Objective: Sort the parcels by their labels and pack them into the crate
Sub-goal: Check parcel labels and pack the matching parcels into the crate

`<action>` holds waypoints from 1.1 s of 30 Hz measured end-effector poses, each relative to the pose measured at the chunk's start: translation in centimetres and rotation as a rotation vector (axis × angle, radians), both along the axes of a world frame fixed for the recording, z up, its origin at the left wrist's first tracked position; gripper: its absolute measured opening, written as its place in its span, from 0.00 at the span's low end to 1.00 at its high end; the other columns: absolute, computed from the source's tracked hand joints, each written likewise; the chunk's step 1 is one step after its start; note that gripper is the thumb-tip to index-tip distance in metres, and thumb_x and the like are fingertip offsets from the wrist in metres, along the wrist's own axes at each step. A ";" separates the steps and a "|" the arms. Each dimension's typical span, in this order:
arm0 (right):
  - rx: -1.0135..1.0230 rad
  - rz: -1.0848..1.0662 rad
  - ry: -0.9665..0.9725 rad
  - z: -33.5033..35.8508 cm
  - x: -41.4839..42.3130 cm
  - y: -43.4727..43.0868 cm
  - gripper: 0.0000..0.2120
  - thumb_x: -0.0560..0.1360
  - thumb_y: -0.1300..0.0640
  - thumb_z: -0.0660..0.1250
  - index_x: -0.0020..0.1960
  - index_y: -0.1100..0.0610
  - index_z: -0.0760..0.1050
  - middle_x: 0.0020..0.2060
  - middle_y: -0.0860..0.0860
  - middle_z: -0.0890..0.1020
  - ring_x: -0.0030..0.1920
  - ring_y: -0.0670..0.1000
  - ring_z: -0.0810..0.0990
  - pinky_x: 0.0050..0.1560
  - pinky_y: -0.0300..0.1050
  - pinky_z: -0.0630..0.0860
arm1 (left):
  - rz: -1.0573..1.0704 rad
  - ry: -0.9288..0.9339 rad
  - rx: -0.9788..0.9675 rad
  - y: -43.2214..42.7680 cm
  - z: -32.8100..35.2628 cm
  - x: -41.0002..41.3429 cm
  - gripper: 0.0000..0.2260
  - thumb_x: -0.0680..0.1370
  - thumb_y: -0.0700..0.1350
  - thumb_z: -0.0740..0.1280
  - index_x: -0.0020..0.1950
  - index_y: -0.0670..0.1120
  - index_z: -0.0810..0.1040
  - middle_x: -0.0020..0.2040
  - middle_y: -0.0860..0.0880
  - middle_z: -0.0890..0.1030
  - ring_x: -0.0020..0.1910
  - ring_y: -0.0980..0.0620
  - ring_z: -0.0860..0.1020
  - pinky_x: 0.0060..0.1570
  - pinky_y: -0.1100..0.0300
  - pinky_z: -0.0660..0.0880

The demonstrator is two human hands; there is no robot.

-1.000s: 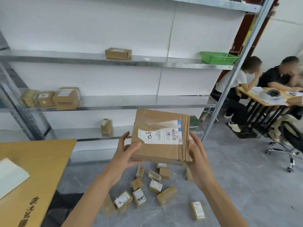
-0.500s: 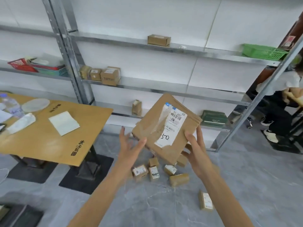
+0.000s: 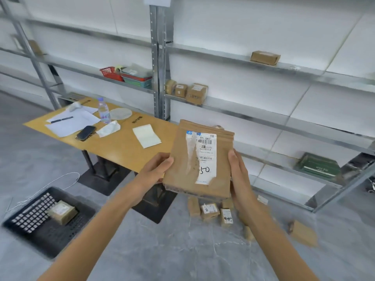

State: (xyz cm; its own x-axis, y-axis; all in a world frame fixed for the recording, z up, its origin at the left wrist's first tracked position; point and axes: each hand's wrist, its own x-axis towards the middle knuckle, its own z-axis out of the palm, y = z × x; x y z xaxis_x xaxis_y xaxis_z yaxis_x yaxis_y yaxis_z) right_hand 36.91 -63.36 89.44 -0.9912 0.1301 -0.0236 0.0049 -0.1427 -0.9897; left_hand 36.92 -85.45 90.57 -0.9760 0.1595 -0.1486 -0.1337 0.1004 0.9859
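Both hands held one flat brown parcel [image 3: 178, 159] upright between them. The left hand [image 3: 154, 171] gripped its left edge, thumb on the front face and fingers behind. The right hand [image 3: 240, 179] clasped the right edge, thumb laid along it, its other fingers hidden behind the cardboard.

Metal shelving [image 3: 263, 120] ran along the wall, with a yellow table [image 3: 121, 147] before it on my left. The black crate [image 3: 32, 218] sat on the floor low to my left, well apart from the parcel, and one small box [image 3: 61, 211] lay inside it. Loose parcels [image 3: 210, 210] were scattered on the floor below my hands. The label [image 3: 205, 157] faced me the right way up, a strip of tape crossing its left side and a handwritten "50" near the bottom.

I judged the step to be reading that label before carrying the parcel to the crate. Doing it well meant holding the face square to me and relying on the printed code at the top and the handwritten number, since the tape hid some print. The parcel was far broader than the box in the crate, so I reckoned it should go in flat beside it, lowered with both hands, not dropped.
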 end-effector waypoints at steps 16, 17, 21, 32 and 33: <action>-0.012 0.106 -0.161 -1.4 -0.2 -31.6 0.22 0.77 0.40 0.59 0.64 0.53 0.70 0.57 0.51 0.81 0.56 0.51 0.80 0.60 0.55 0.76 | 0.268 -0.018 -0.178 -30.4 -0.7 2.9 0.11 0.75 0.59 0.64 0.46 0.52 0.70 0.44 0.56 0.77 0.34 0.67 0.77 0.28 0.73 0.70; -0.009 0.120 -0.175 -1.8 -1.0 -32.9 0.22 0.77 0.40 0.59 0.65 0.52 0.70 0.57 0.51 0.81 0.56 0.51 0.81 0.60 0.55 0.76 | 0.272 -0.023 -0.191 -31.6 -1.0 2.2 0.11 0.75 0.59 0.64 0.45 0.52 0.70 0.43 0.57 0.77 0.34 0.67 0.77 0.26 0.75 0.69; -0.012 0.164 -0.229 -3.9 -4.9 -37.1 0.22 0.77 0.38 0.58 0.64 0.50 0.71 0.57 0.49 0.81 0.58 0.51 0.79 0.62 0.57 0.74 | 0.274 -0.052 -0.232 -36.2 -2.5 -2.0 0.11 0.75 0.59 0.64 0.45 0.52 0.71 0.42 0.57 0.77 0.35 0.65 0.76 0.26 0.74 0.69; -0.078 0.356 -0.299 -6.7 -16.4 -48.6 0.26 0.74 0.45 0.64 0.70 0.50 0.66 0.61 0.48 0.79 0.58 0.47 0.80 0.54 0.46 0.78 | 0.231 -0.331 -0.034 -49.0 -4.7 -14.7 0.19 0.72 0.55 0.70 0.55 0.48 0.68 0.55 0.46 0.78 0.51 0.49 0.80 0.47 0.54 0.78; -0.085 0.374 -0.299 -6.6 -17.2 -49.8 0.26 0.74 0.45 0.64 0.70 0.51 0.66 0.61 0.49 0.79 0.57 0.47 0.80 0.53 0.44 0.79 | 0.228 -0.346 -0.010 -50.5 -4.7 -15.4 0.20 0.71 0.55 0.70 0.56 0.48 0.68 0.55 0.45 0.79 0.50 0.50 0.80 0.46 0.54 0.78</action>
